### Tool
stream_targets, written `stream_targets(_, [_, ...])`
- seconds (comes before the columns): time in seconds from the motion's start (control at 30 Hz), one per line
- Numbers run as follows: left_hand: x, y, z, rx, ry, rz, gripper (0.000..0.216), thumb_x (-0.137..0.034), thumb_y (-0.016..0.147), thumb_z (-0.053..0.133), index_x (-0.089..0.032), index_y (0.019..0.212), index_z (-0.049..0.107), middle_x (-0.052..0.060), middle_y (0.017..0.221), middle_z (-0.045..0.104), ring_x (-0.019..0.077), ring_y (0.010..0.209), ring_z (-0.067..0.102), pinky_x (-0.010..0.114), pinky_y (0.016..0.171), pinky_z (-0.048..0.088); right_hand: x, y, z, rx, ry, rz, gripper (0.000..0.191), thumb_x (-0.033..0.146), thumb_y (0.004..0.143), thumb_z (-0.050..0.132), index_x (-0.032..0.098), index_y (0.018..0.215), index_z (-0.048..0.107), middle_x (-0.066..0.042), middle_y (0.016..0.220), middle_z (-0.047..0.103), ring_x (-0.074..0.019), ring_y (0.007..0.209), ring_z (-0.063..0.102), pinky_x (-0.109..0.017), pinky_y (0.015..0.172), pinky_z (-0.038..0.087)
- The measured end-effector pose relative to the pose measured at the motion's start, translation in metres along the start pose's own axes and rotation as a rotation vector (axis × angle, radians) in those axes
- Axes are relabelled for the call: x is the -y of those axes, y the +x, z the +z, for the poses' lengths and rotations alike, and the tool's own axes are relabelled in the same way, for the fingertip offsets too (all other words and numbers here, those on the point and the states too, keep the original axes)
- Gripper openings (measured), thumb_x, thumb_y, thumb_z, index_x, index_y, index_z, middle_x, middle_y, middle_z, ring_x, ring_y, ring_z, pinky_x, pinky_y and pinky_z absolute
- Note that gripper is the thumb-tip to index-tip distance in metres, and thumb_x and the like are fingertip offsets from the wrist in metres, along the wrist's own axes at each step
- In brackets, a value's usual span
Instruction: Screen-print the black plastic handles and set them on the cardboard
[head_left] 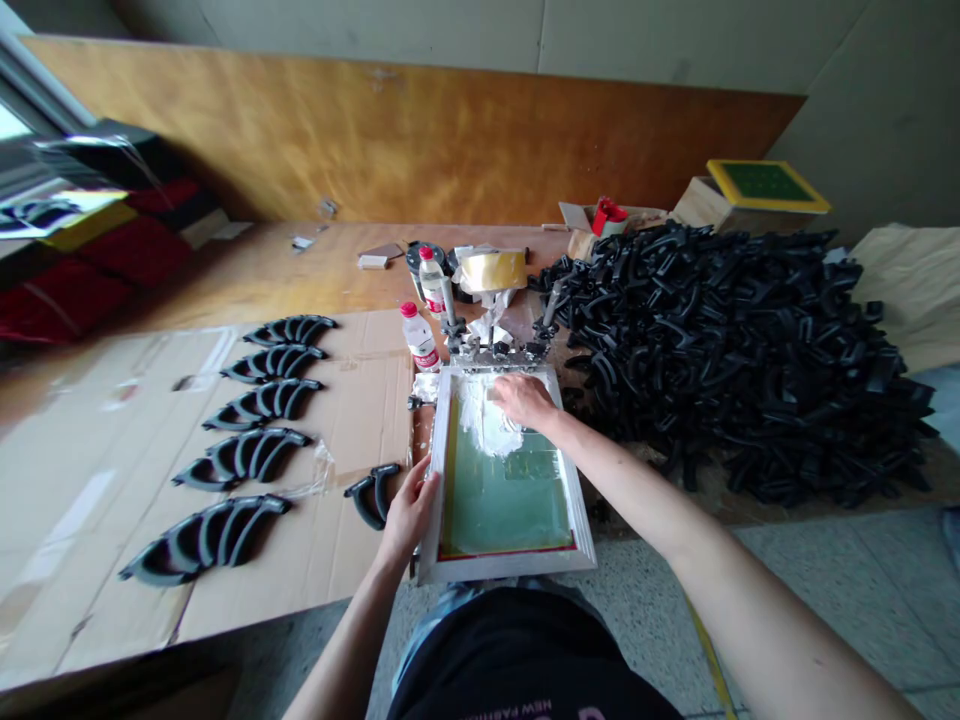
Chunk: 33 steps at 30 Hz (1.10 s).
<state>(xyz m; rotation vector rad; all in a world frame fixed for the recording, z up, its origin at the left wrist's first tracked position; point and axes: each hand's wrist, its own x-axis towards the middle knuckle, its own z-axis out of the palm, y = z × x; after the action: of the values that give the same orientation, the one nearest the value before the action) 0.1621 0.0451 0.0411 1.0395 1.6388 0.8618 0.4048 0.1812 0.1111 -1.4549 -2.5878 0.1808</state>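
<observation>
A screen printing frame (582, 520) with a metal rim and green mesh lies in front of me, held at its far end by a clamp (499, 358). White ink (480, 425) is smeared over the mesh's far half. My left hand (411, 508) grips the frame's left rim. Over the ink, my right hand (525, 402) is closed, its fingers pointing left; what it pinches is hidden or too small to name. Two curved black plastic parts (373, 493) lie just left of my left hand.
On cardboard (315, 540) at left, curved black parts (214, 540) lie in several rows. A large heap of black parts (720, 350) covers the right side. Two red-capped bottles (420, 335) and a tape roll (491, 270) stand behind the frame.
</observation>
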Motion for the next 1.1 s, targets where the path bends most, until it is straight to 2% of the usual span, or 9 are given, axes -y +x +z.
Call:
stream_targets(0.17, [0.002,-0.002,0.002,-0.009,0.023,0.000,0.071,-0.059,0.080,0.057,-0.018,0.137,0.053,0.010,0.104,0.072,0.0261,0.097,0.066,0.035,0.084,0.051,-0.003,-0.044,-0.011,0.111,0.044,-0.376,0.004,0.014,0.082,0.062,0.018,0.083,0.063,-0.005,0.086,0.066,-0.0185,0.084,0.058,-0.027,0.072,0.041])
stream_targets(0.23, [0.001,-0.002,0.002,-0.006,0.021,0.006,0.070,-0.059,0.081,0.056,-0.018,0.137,0.053,0.011,0.109,0.071,0.0262,0.100,0.066,0.035,0.087,0.050,-0.007,-0.043,-0.013,0.104,0.097,-0.376,0.004,0.017,0.081,0.065,0.019,0.079,0.063,-0.003,0.083,0.065,-0.0179,0.081,0.057,-0.026,0.069,0.040])
stream_targets(0.4, [-0.008,-0.006,0.001,0.022,-0.064,0.020,0.071,-0.059,0.079,0.059,-0.016,0.136,0.054,0.010,0.108,0.072,0.0243,0.096,0.067,0.031,0.079,0.051,-0.005,-0.040,0.004,-0.100,0.096,-0.249,0.015,0.005,0.081,0.056,0.017,0.087,0.064,-0.007,0.089,0.065,-0.0204,0.092,0.055,-0.029,0.076,0.042])
stream_targets(0.53, [-0.020,-0.011,0.001,0.028,-0.085,-0.043,0.074,-0.060,0.077,0.061,-0.015,0.136,0.053,0.009,0.091,0.074,0.0217,0.077,0.068,0.028,0.065,0.051,-0.004,-0.055,0.009,-0.045,0.130,-0.324,0.015,0.008,0.080,0.060,0.017,0.091,0.065,-0.006,0.090,0.066,-0.0194,0.089,0.058,-0.028,0.077,0.043])
stream_targets(0.63, [-0.031,-0.016,-0.002,0.019,-0.095,-0.058,0.075,-0.060,0.075,0.064,-0.015,0.135,0.054,0.008,0.087,0.073,0.0198,0.071,0.066,0.026,0.060,0.050,-0.009,-0.037,-0.003,-0.071,0.213,-0.203,0.014,0.022,0.083,0.067,0.021,0.097,0.067,-0.002,0.090,0.068,-0.0172,0.084,0.061,-0.026,0.074,0.044])
stream_targets(0.77, [-0.059,-0.026,-0.016,0.048,-0.148,-0.040,0.075,-0.063,0.073,0.064,-0.019,0.134,0.055,0.005,0.092,0.073,0.0182,0.072,0.064,0.024,0.060,0.048,-0.029,0.013,-0.026,-0.184,0.282,0.014,0.055,0.024,0.079,0.072,0.033,0.130,0.055,0.001,0.110,0.069,-0.0172,0.091,0.063,-0.027,0.079,0.047])
stream_targets(0.83, [-0.079,-0.029,-0.024,0.034,-0.153,-0.012,0.068,-0.067,0.074,0.060,-0.020,0.123,0.064,0.004,0.096,0.072,0.0175,0.075,0.063,0.023,0.061,0.047,-0.050,0.023,-0.038,-0.250,0.275,0.100,0.059,0.022,0.080,0.069,0.034,0.135,0.052,0.000,0.106,0.070,-0.0176,0.088,0.064,-0.028,0.080,0.047])
stream_targets(0.97, [-0.125,-0.020,-0.030,-0.009,-0.235,0.069,0.061,-0.071,0.077,0.052,-0.019,0.103,0.069,0.003,0.090,0.071,0.0156,0.069,0.060,0.025,0.059,0.047,-0.099,-0.003,-0.049,-0.425,0.321,0.366,0.034,0.024,0.088,0.054,0.023,0.121,0.063,-0.002,0.082,0.070,-0.0179,0.076,0.063,-0.029,0.079,0.048])
stream_targets(1.1, [-0.170,0.003,-0.019,-0.052,-0.500,0.311,0.057,-0.066,0.079,0.053,-0.017,0.105,0.064,0.005,0.095,0.069,0.0193,0.083,0.065,0.029,0.069,0.052,-0.104,-0.048,-0.017,-0.320,0.373,0.495,0.024,0.025,0.088,0.051,0.017,0.106,0.065,-0.005,0.084,0.068,-0.0195,0.080,0.062,-0.032,0.078,0.049])
